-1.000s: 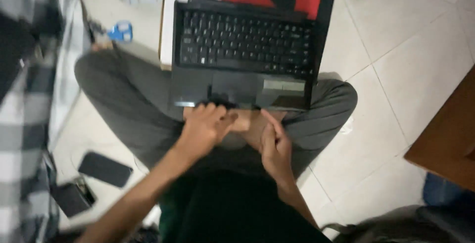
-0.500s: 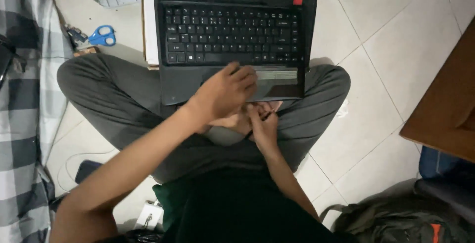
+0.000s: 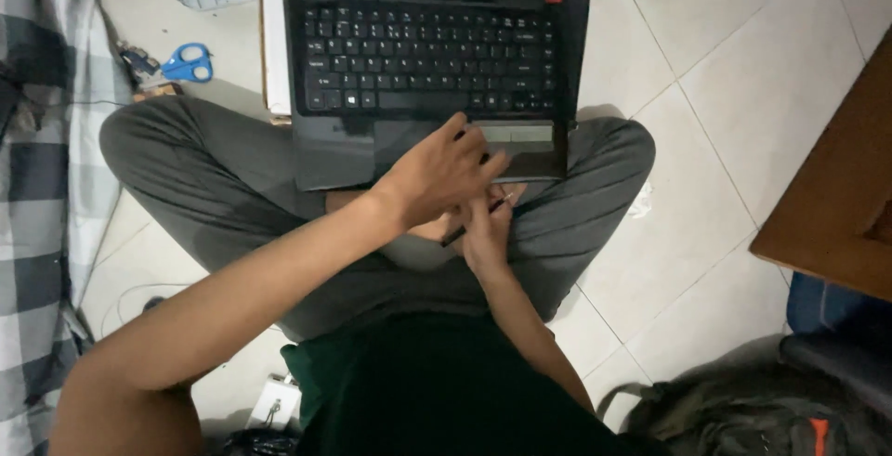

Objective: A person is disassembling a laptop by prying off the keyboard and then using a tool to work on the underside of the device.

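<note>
1. The black laptop (image 3: 423, 75) lay across the person's crossed legs, its long axis running side to side.
2. The left hand (image 3: 437, 173) rested loosely open on the palm rest, fingers spread.
3. The right hand (image 3: 485, 228), just below it, gripped a thin dark tool (image 3: 474, 219) angled toward the laptop's near edge.
4. Blue scissors (image 3: 190, 61) lay well apart on the floor.

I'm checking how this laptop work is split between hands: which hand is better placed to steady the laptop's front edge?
Left, probably. The left hand already lies on the laptop beside its touchpad, while the right hand sits lower, gripping a thin dark tool.
</note>
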